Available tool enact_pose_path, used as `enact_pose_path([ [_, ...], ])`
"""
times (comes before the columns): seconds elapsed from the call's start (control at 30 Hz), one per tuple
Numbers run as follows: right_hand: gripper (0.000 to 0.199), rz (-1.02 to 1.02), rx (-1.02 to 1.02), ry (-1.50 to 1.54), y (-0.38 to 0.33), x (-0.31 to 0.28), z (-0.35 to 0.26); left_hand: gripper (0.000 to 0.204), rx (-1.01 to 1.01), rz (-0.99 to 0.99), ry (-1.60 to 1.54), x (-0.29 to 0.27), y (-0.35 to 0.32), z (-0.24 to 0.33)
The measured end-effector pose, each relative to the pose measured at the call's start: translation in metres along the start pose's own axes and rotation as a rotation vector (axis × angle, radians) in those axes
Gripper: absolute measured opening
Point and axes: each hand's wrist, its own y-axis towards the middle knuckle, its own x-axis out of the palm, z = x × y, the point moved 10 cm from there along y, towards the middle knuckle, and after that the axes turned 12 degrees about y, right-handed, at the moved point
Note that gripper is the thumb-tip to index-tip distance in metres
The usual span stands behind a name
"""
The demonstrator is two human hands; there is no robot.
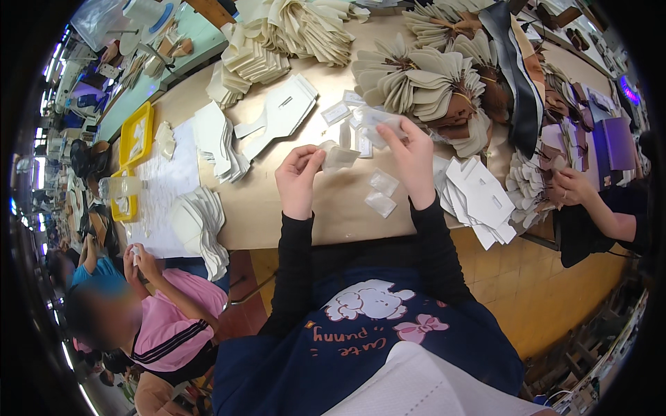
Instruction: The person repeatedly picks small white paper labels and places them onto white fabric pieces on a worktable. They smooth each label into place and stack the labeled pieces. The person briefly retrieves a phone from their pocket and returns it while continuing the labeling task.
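Observation:
My left hand (298,179) pinches a small translucent packet (340,158) between thumb and fingers over the table. In my right hand (414,159) is a clear plastic piece (378,123), thin and crinkled, perhaps a small bag. The two hands are a little apart. Two small clear packets (383,183) lie below them, near the table's front edge. Just beyond my hands, several small white rectangular pieces (336,113) with markings are spread on the brown tabletop (291,215).
White cut pieces (288,111) lie stacked beyond my left hand, beside another pile (198,222). Bundled beige and brown pieces (423,76) fill the far right. White slotted pieces (479,197) lie right. Yellow trays (137,132) stand left. Co-workers' hands (572,187) are at both sides.

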Motion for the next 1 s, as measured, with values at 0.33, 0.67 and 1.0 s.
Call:
enact_pose_path([
  [0.33,0.024,-0.275,-0.330,-0.241,-0.032,0.045,-0.031,0.015,-0.074,-0.019,-0.114,0.004,-0.011,0.003],
  [0.67,0.013,-0.166,-0.196,-0.091,-0.044,0.032,-0.032,0.016,-0.046,0.295,-0.192,-0.020,-0.018,0.003],
  [1.0,0.033,-0.110,-0.200,-0.263,-0.008,0.010,-0.018,0.013,-0.113,0.058,-0.320,-0.019,-0.020,-0.001],
])
